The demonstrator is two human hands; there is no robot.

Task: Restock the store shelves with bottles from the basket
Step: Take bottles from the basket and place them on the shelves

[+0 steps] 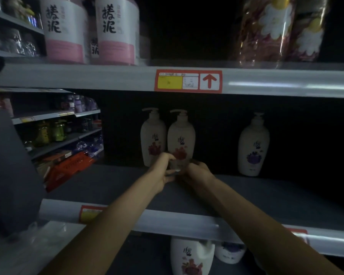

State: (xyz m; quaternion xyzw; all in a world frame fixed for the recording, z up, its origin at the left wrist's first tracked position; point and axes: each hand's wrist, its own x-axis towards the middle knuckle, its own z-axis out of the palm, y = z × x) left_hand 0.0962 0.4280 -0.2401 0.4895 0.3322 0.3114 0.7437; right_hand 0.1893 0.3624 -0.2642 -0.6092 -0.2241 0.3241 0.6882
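A white pump bottle with a red flower print (180,135) stands upright at the back of the dark middle shelf (266,195). My left hand (163,171) grips its base from the left and my right hand (197,172) grips it from the right. Touching its left side stands a second red-flower pump bottle (152,135). A white pump bottle with a purple flower (253,145) stands apart to the right. The basket is not in view.
The shelf above holds two large pink-and-white bottles (115,30) and a clear floral pack (274,30). A red price tag with an arrow (188,81) marks its edge. Below the shelf lip (187,221) stand more white bottles (191,257). A neighbouring rack (58,135) is at left.
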